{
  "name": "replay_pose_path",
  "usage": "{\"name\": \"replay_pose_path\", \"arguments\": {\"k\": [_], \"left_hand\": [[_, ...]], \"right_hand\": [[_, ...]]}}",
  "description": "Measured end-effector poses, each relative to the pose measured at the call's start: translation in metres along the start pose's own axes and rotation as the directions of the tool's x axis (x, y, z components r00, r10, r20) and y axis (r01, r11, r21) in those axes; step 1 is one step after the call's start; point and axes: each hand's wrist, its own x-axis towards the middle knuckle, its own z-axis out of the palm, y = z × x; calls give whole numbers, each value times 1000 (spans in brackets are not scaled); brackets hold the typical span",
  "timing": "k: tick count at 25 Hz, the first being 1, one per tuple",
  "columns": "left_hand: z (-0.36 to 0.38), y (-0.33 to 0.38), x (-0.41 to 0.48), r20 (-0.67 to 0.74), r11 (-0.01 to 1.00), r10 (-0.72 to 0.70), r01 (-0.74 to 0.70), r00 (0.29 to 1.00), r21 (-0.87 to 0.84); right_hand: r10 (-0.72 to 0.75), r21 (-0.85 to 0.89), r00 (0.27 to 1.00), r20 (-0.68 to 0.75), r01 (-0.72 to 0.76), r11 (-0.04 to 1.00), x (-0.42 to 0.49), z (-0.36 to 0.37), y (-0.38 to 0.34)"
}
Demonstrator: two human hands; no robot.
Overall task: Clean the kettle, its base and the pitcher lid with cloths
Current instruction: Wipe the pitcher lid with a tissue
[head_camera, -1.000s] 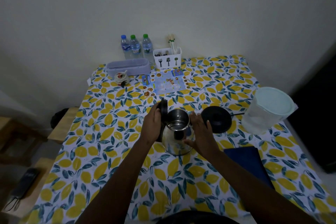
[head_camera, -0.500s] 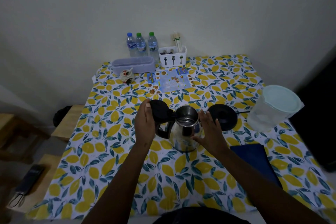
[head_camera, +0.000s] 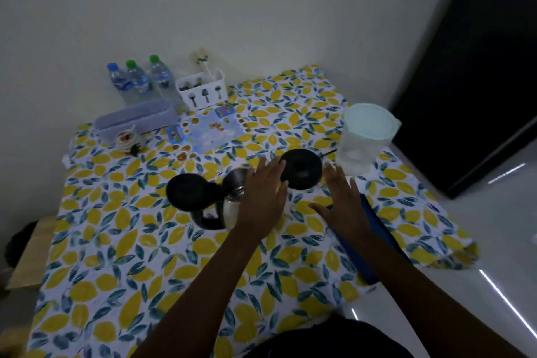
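both hands hover flat and empty over the kettle and its base

the kettle [head_camera: 229, 206] stands upright mid-table on the lemon tablecloth [head_camera: 116, 241], its black lid [head_camera: 189, 192] flipped open to the left; nothing can be made out inside. the left hand [head_camera: 266, 197], fingers spread and gripping nothing, covers the kettle's right side, fingertips at the edge of the round black base [head_camera: 302, 165] just behind. the right hand [head_camera: 344, 206], fingers likewise apart, floats over the folded blue cloth [head_camera: 374, 244], so it looks nearest for picking that up. the lidded pitcher [head_camera: 366, 136] stands further right, its contents unclear.
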Motion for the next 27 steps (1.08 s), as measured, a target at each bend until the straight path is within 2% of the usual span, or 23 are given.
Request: {"name": "replay_pose_path", "arguments": {"k": [5,9,12,17,19,22,24,25,27], "left_hand": [[52,48,57,178,996,79,-82,981,14],[88,84,103,194,991,118,-127,974,35],[109,109,140,205,988,135,-148,969,51],[133,141,203,259,971,151,-192,954,143],[136,150,230,338,955,90,-178,937,238],[141,148,258,398,941,-13,-123,917,316],[147,141,260,410,930,-35,-121,911,346],[152,138,259,403,925,-31,-126,915,358],[157,138,259,379,919,-23,-130,925,373]], "right_hand": [[164,107,984,-72,-156,982,2,-27,82],[265,179,946,-184,-233,956,15,-53,151],[344,258,914,-214,-287,922,43,-70,194],[430,504,900,-69,-341,794,124,-90,240],[451,572,890,61,-402,715,155,-91,245],[404,542,871,279,-490,683,182,-75,245],[410,551,847,339,-532,643,186,-67,247],[424,594,837,347,-546,591,188,-61,252],[427,623,844,325,-530,575,192,-57,255]]}}
